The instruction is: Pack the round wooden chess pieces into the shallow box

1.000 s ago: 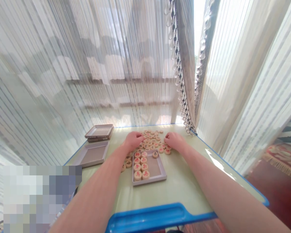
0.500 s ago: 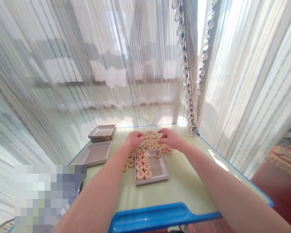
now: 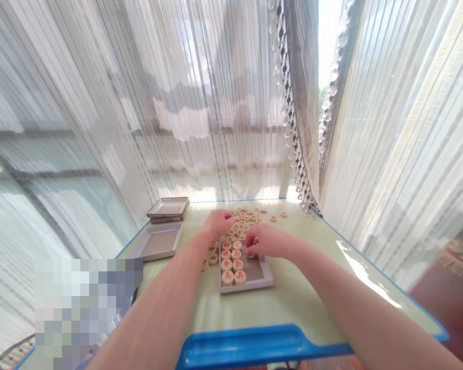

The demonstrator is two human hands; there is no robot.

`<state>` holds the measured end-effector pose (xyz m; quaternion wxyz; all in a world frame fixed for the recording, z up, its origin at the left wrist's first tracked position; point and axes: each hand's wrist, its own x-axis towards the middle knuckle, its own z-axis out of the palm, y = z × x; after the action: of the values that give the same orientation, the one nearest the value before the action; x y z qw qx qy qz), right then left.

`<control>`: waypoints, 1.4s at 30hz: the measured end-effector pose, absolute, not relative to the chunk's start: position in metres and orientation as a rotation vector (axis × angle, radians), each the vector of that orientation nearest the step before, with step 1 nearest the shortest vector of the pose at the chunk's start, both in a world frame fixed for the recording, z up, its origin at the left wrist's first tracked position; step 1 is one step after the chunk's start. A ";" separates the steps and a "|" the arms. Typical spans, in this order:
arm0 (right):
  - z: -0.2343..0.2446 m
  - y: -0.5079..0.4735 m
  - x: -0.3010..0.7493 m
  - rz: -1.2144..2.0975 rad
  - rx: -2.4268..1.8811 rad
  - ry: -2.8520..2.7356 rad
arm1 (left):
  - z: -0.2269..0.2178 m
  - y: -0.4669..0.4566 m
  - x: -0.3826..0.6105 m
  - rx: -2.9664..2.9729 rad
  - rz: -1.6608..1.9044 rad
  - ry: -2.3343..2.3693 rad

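Since the earlier frame, the right hand has moved from the far pile back to the shallow grey rectangular tray; the left hand stays at the pile's left edge. The right hand's fingers and thumb are drawn in around a small round pale wooden piece, over the tray's far right part; its marking is hidden. The left hand is loosely curled, fingertips close together; whether it has hold of anything I cannot tell.

Two columns of four round pieces with red characters fill the tray's left side. Beyond it spreads a pile of similar round pieces, with a few others near the left forearm. Further left are another shallow grey tray and a stack of brown-edged trays. All rest on a pale green, blue-rimmed table, before sheer striped curtains.
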<state>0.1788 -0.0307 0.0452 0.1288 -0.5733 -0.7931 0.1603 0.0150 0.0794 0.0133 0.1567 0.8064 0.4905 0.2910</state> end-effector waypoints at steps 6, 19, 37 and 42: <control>0.046 -0.031 0.180 0.162 -1.451 -2.358 | 0.005 0.086 0.013 2.354 0.831 1.374; 0.044 -0.032 0.185 0.303 -1.449 -2.597 | 0.009 0.083 0.013 2.378 0.794 1.389; 0.047 -0.035 0.185 0.417 -1.563 -2.585 | 0.013 0.079 0.013 2.476 0.737 1.410; 0.048 -0.036 0.184 0.372 -1.630 -2.558 | 0.015 0.077 0.014 2.509 0.702 1.422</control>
<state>0.1842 -0.0358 0.0480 0.0429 -0.5328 -0.8364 0.1215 0.0142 0.0774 0.0152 0.0866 0.8421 0.4772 0.2357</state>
